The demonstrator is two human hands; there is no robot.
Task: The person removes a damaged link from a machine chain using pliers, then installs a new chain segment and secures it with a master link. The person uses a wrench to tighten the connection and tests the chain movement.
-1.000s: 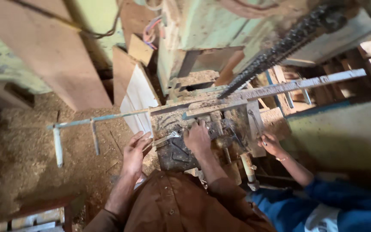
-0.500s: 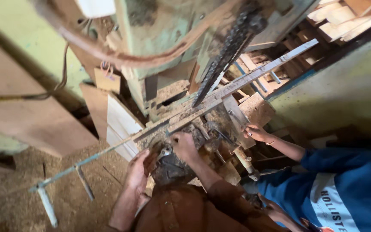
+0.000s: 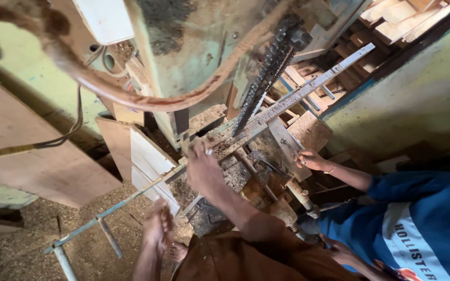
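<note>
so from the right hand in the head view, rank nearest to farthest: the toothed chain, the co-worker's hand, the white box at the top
From the right hand:
1. Toothed chain, just up and to the right.
2. Co-worker's hand, farther right, on the machine's edge.
3. White box, far up at the frame's top left.

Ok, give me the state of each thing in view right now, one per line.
Right hand: resting on the sawdust-covered machine table, grip on nothing visible.
Left hand: blurred, low beside the metal guide rail, holding nothing visible.
Cutting chain: raised above the table; motion cannot be told.
Co-worker's hand: on the table's far edge.
Wood panels: leaning upright.
Sawdust: piled on the floor.
</note>
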